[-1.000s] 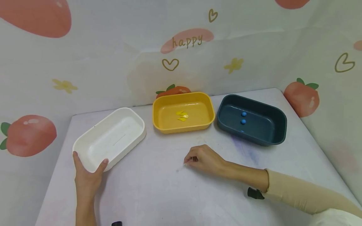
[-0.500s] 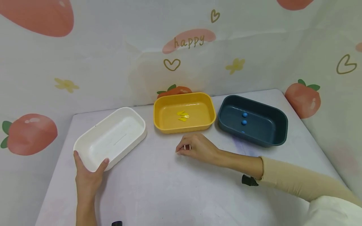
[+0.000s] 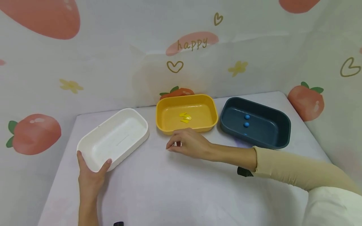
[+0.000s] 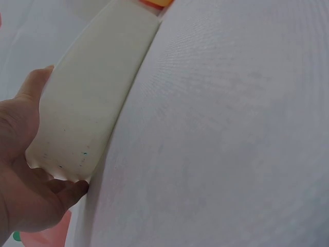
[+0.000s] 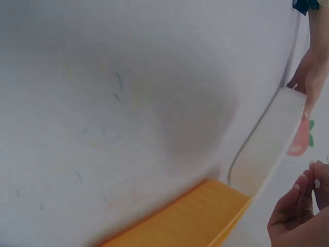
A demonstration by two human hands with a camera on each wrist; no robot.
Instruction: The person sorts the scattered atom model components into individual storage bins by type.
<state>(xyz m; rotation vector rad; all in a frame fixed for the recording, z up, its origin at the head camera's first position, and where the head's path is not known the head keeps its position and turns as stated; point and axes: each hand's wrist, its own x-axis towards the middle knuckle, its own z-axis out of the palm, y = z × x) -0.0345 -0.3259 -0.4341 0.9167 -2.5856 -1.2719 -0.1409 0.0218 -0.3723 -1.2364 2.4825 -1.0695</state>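
At the left, my left hand (image 3: 91, 180) grips the near end of an empty-looking white tray (image 3: 130, 147), thumb on one side and fingers round the other. In the left wrist view the tray's pale outer wall (image 4: 95, 87) shows between thumb and fingers. My right hand (image 3: 192, 142) hovers over the table just in front of the yellow tray (image 3: 203, 108), fingertips brought together. They seem to pinch a tiny whitish piece, mostly hidden; its kind is too small to tell. The right wrist view shows this hand (image 5: 303, 211) at its lower right corner.
Several small yellow pieces (image 3: 185, 118) lie in the yellow tray. A dark blue tray (image 3: 275, 125) at the right holds small blue balls (image 3: 246, 124). A patterned cloth (image 3: 113, 62) hangs behind the white table (image 3: 158, 194).
My right hand has moved left and farther back, from the middle of the table to in front of the yellow tray. My left hand keeps its hold; the head view has shifted slightly.
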